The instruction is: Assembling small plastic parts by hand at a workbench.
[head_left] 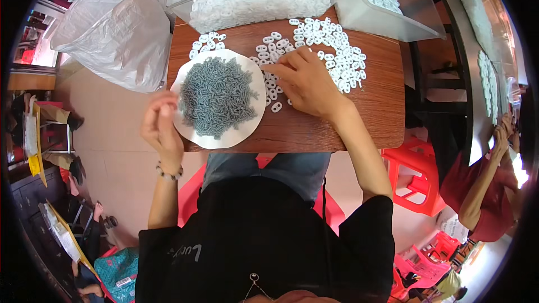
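Observation:
A round white plate (pixel 254 124) with a wavy rim lies at the table's near left, heaped with small grey-blue ridged pieces (pixel 219 98) like tiny screws or plugs. My left hand (pixel 160 126), slightly blurred, is at the plate's left rim, its fingers bent in toward the thumb. Whatever it pinches is too small to make out. My right hand (pixel 307 83) is palm down right of the plate, fingers apart, among loose white oval pieces with two holes (pixel 331 36). One fingertip reaches close to the plate's upper right rim. Nothing shows held in it.
A clear bin (pixel 258 8) full of white pieces stands at the table's back, with another bin (pixel 387 19) to its right. The brown table (pixel 376 118) ends before my lap. A white plastic bag (pixel 112 33) hangs left; a red stool (pixel 412 174) and another person's arms (pixel 485 182) are right.

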{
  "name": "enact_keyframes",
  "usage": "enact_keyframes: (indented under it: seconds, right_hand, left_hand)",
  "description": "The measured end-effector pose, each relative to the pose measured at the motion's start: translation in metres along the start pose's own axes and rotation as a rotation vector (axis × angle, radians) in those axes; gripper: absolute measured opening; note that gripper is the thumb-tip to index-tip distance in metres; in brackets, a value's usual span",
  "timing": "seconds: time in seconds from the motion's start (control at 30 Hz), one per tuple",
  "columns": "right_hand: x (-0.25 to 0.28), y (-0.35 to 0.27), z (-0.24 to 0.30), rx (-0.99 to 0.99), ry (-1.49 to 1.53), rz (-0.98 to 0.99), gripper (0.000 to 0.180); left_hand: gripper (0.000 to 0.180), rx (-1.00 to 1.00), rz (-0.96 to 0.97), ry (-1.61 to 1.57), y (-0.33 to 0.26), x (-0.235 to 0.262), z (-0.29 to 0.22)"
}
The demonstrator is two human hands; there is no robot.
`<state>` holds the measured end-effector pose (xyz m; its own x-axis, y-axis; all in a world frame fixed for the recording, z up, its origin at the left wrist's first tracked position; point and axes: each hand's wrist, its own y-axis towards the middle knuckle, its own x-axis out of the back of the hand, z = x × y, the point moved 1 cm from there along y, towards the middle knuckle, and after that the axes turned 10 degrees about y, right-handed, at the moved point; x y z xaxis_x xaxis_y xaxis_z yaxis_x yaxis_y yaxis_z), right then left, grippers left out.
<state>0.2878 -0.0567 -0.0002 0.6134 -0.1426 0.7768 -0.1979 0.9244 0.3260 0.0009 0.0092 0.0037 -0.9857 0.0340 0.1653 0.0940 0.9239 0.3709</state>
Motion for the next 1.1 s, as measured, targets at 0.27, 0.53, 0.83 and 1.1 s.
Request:
enact_keyframes:
  seconds: [0.27,0.53,0.83,1.1]
  right_hand:
    - [0.020,-0.011,-0.014,-0.016,-0.184,-0.031,0.021]
    - [0.030,-0.044,0.014,-0.035,0.011,-0.090,0.024]
    - [0.008,-0.055,0.017,-0.099,-0.031,-0.067,0.025]
    - [0.009,-0.059,0.021,-0.242,0.012,-0.084,0.021]
  left_hand:
    - [0.018,-0.413,0.496,0.353,-0.048,-0.032,-0.035]
    - [0.023,-0.532,0.489,0.460,-0.050,-0.041,-0.023]
    - [0.019,-0.526,0.434,0.451,-0.049,-0.043,-0.035]
    - [0.023,-0.420,0.451,0.369,-0.060,-0.073,-0.050]
